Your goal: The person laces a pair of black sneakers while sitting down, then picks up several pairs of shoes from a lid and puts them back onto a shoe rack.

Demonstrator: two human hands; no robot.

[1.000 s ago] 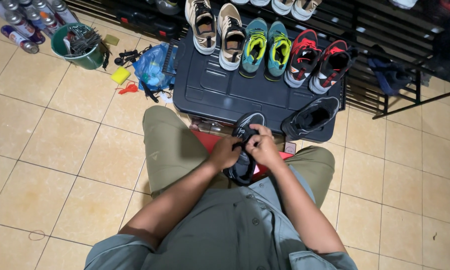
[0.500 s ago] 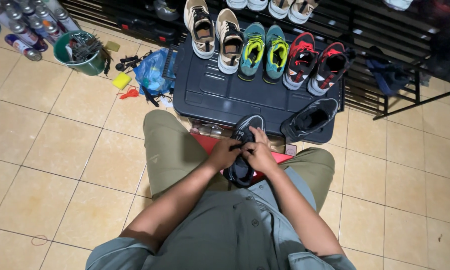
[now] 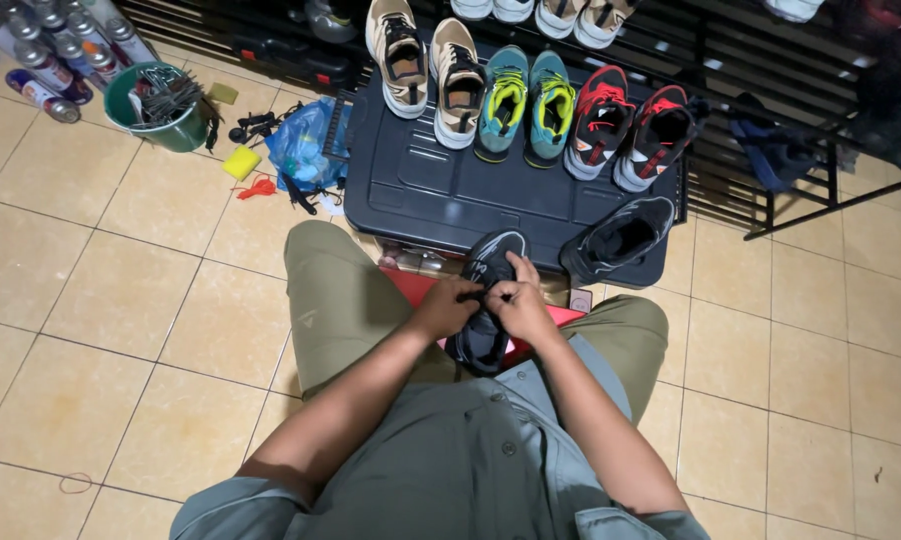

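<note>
Tan floor tiles (image 3: 100, 300) spread around a seated person, with a dark plastic bin lid (image 3: 440, 195) just ahead serving as a worktop. Between the knees, over something red, sits a black shoe (image 3: 485, 305), toe pointing away. Both hands are closed on it at the lace area: the left hand (image 3: 448, 305) pinches near the tongue with fingers curled tight, and the right hand (image 3: 518, 305) meets it from the other side, fingers bent on what looks like a lace, though the lace itself is too small to make out. The step in hand appears to be threading or tightening the laces; the next move probably calls for a steady pull with the shoe braced between the thighs.

On the lid stand seven shoes: two tan (image 3: 425, 65), two teal with yellow (image 3: 525, 105), two red and black (image 3: 625, 125), and one black mate (image 3: 620, 238) at the near right corner. To the left, a green bucket (image 3: 160, 105) holds dark tools, beside a blue bag (image 3: 305, 140), one yellow sponge (image 3: 241, 162), and a cluster of spray cans (image 3: 55, 45), partly cut off, so uncounted.
</note>
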